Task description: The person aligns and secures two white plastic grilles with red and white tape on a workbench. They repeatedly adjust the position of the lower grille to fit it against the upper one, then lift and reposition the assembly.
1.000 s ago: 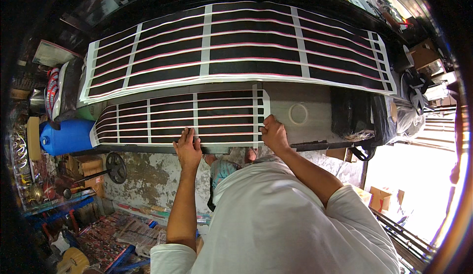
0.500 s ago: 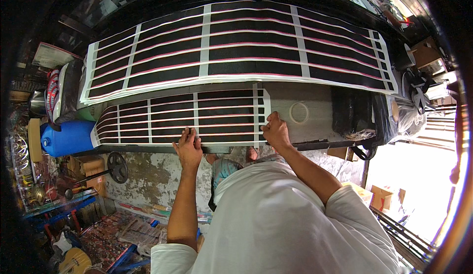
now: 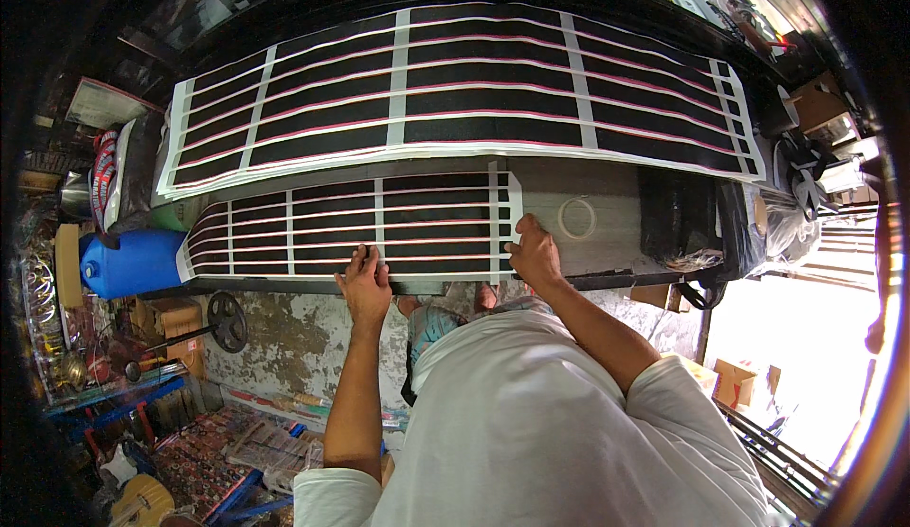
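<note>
A long black sheet with white and thin red lines [image 3: 332, 229] lies across the bench in front of me. My left hand [image 3: 365, 279] rests on its near edge, fingers stretched out over the surface. At the sheet's right end, my right hand [image 3: 536, 254] has its fingers bent and closed at the white margin; the fingertips are partly hidden. A narrow grey strip [image 3: 493, 186] runs along that end. Just right of my right hand lies a pale ring, like a tape roll [image 3: 576, 217]. Beyond, a larger stack of similar lined sheets [image 3: 474, 100] spreads across the back.
A blue plastic container [image 3: 133, 264] stands against the sheet's left end. Black plastic-wrapped material [image 3: 681, 214] sits at the bench's right. Below left are a black handwheel [image 3: 227, 322], a cardboard box [image 3: 177, 323] and clutter on the floor. Bright daylight enters at the right.
Both hands stay at the same places on the sheet. Only a very slight shift of the whole view shows.
</note>
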`<state>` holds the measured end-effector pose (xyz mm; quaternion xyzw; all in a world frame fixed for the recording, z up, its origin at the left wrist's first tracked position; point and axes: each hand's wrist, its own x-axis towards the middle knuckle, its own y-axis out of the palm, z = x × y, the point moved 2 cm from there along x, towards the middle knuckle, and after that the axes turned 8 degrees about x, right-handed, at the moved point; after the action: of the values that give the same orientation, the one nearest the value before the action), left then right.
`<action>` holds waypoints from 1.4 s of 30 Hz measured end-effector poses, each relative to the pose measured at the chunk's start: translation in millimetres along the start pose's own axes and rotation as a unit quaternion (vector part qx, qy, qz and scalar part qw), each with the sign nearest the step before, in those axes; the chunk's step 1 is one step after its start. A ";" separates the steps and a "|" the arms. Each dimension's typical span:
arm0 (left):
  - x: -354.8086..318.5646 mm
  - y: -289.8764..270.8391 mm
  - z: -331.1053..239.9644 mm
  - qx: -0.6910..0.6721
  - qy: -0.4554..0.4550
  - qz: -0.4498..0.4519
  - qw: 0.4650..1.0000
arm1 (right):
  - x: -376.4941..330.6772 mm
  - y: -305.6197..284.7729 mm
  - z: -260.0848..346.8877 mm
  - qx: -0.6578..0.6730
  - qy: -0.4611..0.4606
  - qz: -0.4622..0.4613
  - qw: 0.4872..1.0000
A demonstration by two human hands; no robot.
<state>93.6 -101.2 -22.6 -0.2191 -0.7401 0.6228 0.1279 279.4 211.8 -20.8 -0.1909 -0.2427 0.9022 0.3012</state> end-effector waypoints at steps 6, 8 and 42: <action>1.7 0.6 0.4 -0.001 -0.004 0.006 1.000 | -10.2 -3.4 1.6 -0.081 -0.216 0.054 0.972; 2.1 -0.3 0.7 0.000 -0.004 0.010 1.000 | -10.4 0.9 -1.5 -0.096 -0.260 0.059 0.959; 0.1 0.5 1.7 -0.017 0.001 -0.011 1.000 | 2.8 11.9 37.6 -0.309 -0.214 0.139 0.916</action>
<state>92.7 -102.5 -23.4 -0.2136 -0.7525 0.6089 0.1318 253.5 193.1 2.5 -0.1087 -0.5390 0.8344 0.0396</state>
